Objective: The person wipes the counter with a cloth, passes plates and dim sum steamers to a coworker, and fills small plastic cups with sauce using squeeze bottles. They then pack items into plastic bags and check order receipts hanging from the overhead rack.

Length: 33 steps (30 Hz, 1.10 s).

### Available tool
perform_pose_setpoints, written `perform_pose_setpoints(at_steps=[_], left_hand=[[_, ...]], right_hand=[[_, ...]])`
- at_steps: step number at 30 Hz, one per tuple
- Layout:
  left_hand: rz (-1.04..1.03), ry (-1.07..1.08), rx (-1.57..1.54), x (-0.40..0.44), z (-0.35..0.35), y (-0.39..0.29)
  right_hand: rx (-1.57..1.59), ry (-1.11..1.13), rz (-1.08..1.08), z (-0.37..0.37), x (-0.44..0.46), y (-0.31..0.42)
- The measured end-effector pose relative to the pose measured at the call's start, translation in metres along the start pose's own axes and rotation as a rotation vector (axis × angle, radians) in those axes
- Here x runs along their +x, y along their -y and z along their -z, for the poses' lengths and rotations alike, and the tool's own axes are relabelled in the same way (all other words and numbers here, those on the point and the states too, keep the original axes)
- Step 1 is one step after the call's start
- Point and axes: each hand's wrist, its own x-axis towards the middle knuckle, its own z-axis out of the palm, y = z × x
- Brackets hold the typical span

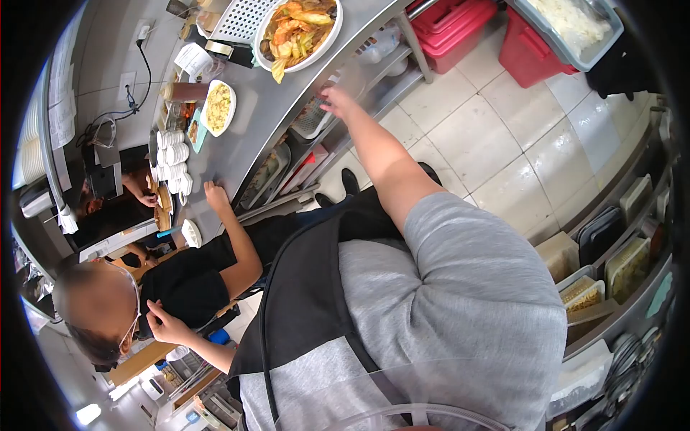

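Observation:
My right hand (336,102) reaches over the counter's front edge, fingers spread, holding nothing I can make out. Beside it is a blurred, see-through thing (352,75), and a white plastic basket (310,119) sits on the shelf below. My left hand (168,325) is raised, its fingers half curled and apart with nothing visible in them. It appears in front of a co-worker in a black shirt (183,287). On the steel counter (251,115) stand a large white bowl of orange and brown food (300,32) and a smaller oval dish of yellowish food (218,108).
A co-worker's hand (215,195) rests at the counter edge near stacked white dishes (172,161). Red bins (449,32) stand on the tiled floor (496,122), beside a grey tub of white food (571,29). Food containers (600,237) line the right side.

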Motion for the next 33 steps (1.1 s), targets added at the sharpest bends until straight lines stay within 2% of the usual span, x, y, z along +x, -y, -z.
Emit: perform_pose_setpoints(at_steps=[1, 2, 5, 9, 11, 12, 13, 15, 17, 19, 21, 22, 25, 27, 29, 30, 32, 33], left_hand=[[-0.005, -0.001, -0.006, -0.001, 0.001, 0.0], [-0.011, -0.002, -0.012, -0.002, 0.001, 0.001], [-0.012, -0.003, -0.007, -0.003, 0.002, 0.002], [-0.03, 0.004, 0.039, -0.003, 0.003, -0.01], [-0.041, -0.013, 0.046, -0.004, 0.002, -0.029], [-0.091, -0.036, -0.029, -0.005, 0.0, -0.042], [-0.126, 0.007, -0.095, -0.007, -0.005, -0.055], [-0.188, 0.101, -0.232, -0.011, -0.015, -0.08], [-0.221, 0.192, -0.354, -0.017, -0.037, -0.095], [-0.243, 0.277, -0.34, -0.023, -0.052, -0.101], [-0.252, 0.308, -0.373, -0.029, -0.061, -0.106], [-0.262, 0.321, -0.363, -0.031, -0.064, -0.107], [-0.255, 0.359, -0.315, -0.034, -0.064, -0.107], [-0.243, 0.374, -0.318, -0.034, -0.063, -0.104], [-0.255, 0.36, -0.34, -0.035, -0.065, -0.097], [-0.225, 0.361, -0.36, -0.036, -0.066, -0.096], [-0.23, 0.373, -0.34, -0.036, -0.065, -0.099], [-0.236, 0.386, -0.321, -0.035, -0.064, -0.1]], right_hand=[[0.097, 0.052, 0.022, -0.002, 0.0, -0.002], [0.108, -0.011, 0.075, -0.001, 0.004, -0.007], [0.05, -0.035, 0.189, 0.015, 0.012, -0.016], [-0.034, -0.063, 0.117, 0.016, -0.001, -0.017], [-0.177, 0.007, 0.101, -0.003, -0.038, 0.003], [-0.2, 0.018, 0.136, -0.006, -0.027, -0.004], [-0.194, 0.017, 0.13, -0.01, -0.012, -0.012], [-0.379, -0.114, 0.203, -0.014, 0.019, -0.024], [-0.457, -0.074, 0.214, -0.013, 0.016, -0.02], [-0.539, -0.036, 0.218, -0.005, 0.016, -0.025], [-0.477, 0.172, 0.407, 0.004, 0.022, -0.029], [-0.582, 0.103, 0.53, 0.009, 0.023, -0.033], [-0.731, 0.154, 0.448, 0.013, 0.013, -0.019], [-0.689, 0.158, 0.416, 0.014, 0.013, -0.012], [-0.58, 0.201, 0.23, 0.016, 0.014, -0.007], [-0.583, 0.201, 0.23, 0.016, 0.015, -0.007], [-0.865, 0.151, 0.376, 0.016, 0.015, -0.005], [-0.865, 0.151, 0.377, 0.016, 0.013, -0.005]])
